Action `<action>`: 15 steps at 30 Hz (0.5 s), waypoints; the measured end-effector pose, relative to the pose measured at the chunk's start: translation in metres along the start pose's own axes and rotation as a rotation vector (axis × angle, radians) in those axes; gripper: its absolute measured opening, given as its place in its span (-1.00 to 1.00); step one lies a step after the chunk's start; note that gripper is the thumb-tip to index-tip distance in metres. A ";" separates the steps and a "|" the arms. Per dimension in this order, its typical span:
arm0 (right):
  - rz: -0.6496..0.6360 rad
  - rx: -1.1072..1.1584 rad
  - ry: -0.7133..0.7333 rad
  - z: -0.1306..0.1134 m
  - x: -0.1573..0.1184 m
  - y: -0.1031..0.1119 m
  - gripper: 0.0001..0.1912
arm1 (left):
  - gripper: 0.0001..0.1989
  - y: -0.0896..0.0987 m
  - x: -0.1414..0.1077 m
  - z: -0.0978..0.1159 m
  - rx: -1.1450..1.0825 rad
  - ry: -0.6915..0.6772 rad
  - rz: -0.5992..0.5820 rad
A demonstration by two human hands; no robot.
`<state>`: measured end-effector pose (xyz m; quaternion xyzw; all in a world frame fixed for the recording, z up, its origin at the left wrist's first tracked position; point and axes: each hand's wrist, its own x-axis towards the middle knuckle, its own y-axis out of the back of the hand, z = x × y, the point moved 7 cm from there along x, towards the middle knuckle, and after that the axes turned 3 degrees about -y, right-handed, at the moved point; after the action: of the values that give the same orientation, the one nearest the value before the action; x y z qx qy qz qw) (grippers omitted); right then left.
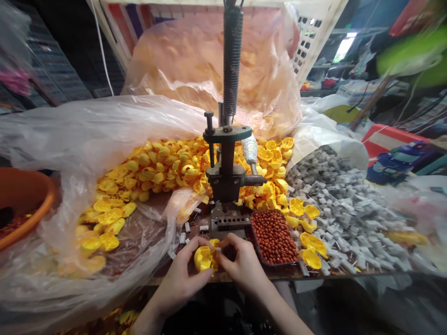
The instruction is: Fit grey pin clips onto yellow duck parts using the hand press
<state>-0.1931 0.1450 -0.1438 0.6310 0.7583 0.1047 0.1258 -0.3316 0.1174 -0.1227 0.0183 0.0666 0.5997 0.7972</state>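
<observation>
My left hand (186,274) is closed round a yellow plastic shell (203,258), its fingers and thumb curved about the rounded piece. Close beside it on the right, my right hand (239,260) pinches a small whitish part (219,250) at the shell's edge; the fingers partly cover it. Both hands are low in the middle of the view, in front of the metal press (227,179). Just behind them is the press's base block (230,222) with a row of holes.
A clear tray of red-brown beads (274,238) stands right of my hands. Yellow shells (160,165) lie heaped behind the press, grey-white parts (335,204) at the right. Plastic sheeting (38,135) and an orange tub (45,204) are at the left.
</observation>
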 end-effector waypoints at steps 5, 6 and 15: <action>-0.256 0.378 -0.156 0.002 -0.004 -0.017 -0.54 | -0.56 -0.005 0.002 -0.006 -0.308 0.016 -0.039; -0.233 0.405 -0.164 0.003 -0.004 -0.016 -0.61 | -0.46 -0.003 0.003 -0.008 -0.317 -0.024 0.043; 0.081 -0.163 0.076 0.010 0.013 0.050 -0.87 | -0.79 0.001 0.008 -0.027 0.067 -0.220 0.449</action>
<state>-0.1452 0.1671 -0.1383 0.6446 0.7252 0.1949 0.1437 -0.3337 0.1241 -0.1498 0.1241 -0.0063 0.7537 0.6453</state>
